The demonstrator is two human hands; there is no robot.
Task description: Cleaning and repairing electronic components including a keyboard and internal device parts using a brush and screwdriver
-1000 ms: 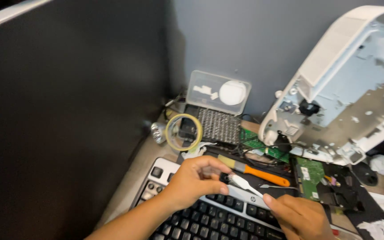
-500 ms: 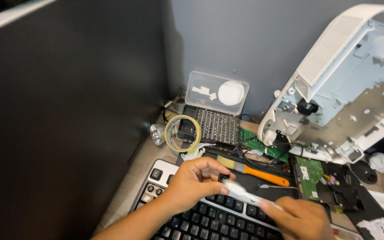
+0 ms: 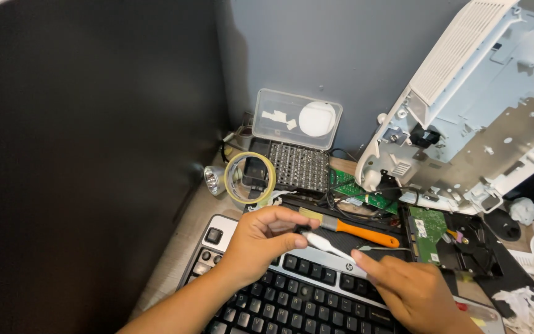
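Note:
My left hand [image 3: 261, 241] and my right hand [image 3: 409, 291] hover over a black and silver keyboard [image 3: 316, 297]. Between them they hold a slim white tool [image 3: 329, 246]: the left fingers pinch its far end, the right fingers grip its near end. Just beyond the tool lies a small brush with an orange handle [image 3: 353, 227] on a black mat.
A roll of clear tape [image 3: 250, 177], a small flashlight [image 3: 213, 179] and an open screwdriver-bit case [image 3: 296, 143] stand behind the keyboard. A white opened device casing [image 3: 483, 105] leans at the right above green circuit boards [image 3: 428, 226]. A dark panel [image 3: 94, 154] fills the left.
The white tool has moved slightly left and lower between both hands; my left fingers have closed onto its end. The view has shifted a little.

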